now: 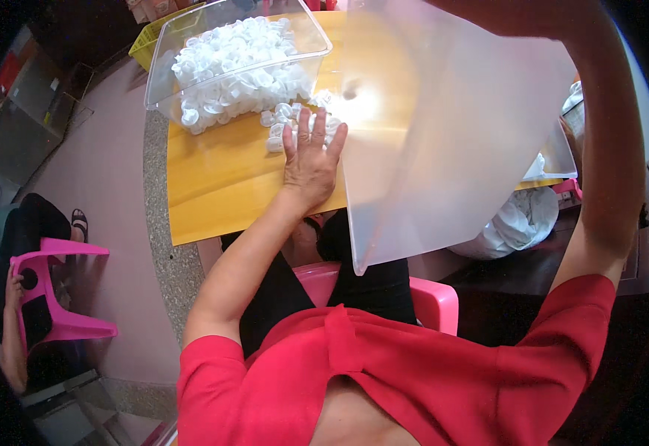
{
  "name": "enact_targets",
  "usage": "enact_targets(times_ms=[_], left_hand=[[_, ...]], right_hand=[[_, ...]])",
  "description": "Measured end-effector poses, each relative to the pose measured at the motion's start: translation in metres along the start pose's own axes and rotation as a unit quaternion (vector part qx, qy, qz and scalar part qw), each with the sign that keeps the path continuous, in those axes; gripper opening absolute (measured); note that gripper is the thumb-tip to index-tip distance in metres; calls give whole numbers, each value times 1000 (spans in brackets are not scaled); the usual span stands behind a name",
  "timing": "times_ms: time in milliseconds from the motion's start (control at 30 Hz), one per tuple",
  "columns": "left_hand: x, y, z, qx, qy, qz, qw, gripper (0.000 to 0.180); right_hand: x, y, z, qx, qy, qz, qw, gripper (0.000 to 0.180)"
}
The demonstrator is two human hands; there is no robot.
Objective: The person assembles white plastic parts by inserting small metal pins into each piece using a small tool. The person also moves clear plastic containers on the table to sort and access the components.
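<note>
My left hand [314, 165] lies over the wooden tabletop [220, 182], fingers spread. Its fingertips are at a small heap of loose white plastic pieces [276, 141], which look like caps or rings. Just beyond stands a clear plastic bin [162, 88] piled high with many more white pieces [239, 67]. My right arm is raised, and my right hand [480, 16] is at the top edge of the view with its fingers mostly out of sight. It holds up a large translucent plastic bin [458, 141], tilted over the table's right side, which hides much of the table there.
Another clear tray [560, 160] with white pieces sits at the table's right. Below it is a white sack [514, 223]. A yellow basket [146, 44] stands behind the full bin. To the left, a person [12, 297] is by a pink chair [64, 320]. I sit on a pink chair [436, 301].
</note>
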State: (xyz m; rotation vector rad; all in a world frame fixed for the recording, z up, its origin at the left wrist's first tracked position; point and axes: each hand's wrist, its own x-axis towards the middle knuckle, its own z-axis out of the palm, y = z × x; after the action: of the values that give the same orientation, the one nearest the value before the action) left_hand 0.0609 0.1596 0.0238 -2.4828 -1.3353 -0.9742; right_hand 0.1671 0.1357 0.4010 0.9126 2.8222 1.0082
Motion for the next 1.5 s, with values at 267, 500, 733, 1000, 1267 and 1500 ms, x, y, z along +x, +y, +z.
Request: enact_targets(times_ms=[267, 500, 733, 1000, 1267, 1500], left_hand=[[2, -13, 0, 29, -41, 31, 998, 36], [3, -8, 0, 19, -31, -1, 999, 41], [4, -6, 2, 20, -23, -1, 1000, 41], [-1, -6, -2, 30, -29, -4, 999, 42], [-4, -6, -12, 17, 2, 0, 1000, 42], [-38, -51, -43, 1, 87, -112, 990, 37]], right_hand=[[-93, 42, 23, 59, 121, 56, 989, 28], [-254, 84, 82, 74, 242, 330, 909, 22], [-334, 33, 155, 132, 247, 356, 891, 16], [-329, 2, 219, 133, 221, 410, 875, 22], [-328, 7, 241, 134, 46, 461, 876, 33], [-330, 17, 237, 94, 16, 448, 889, 35]])
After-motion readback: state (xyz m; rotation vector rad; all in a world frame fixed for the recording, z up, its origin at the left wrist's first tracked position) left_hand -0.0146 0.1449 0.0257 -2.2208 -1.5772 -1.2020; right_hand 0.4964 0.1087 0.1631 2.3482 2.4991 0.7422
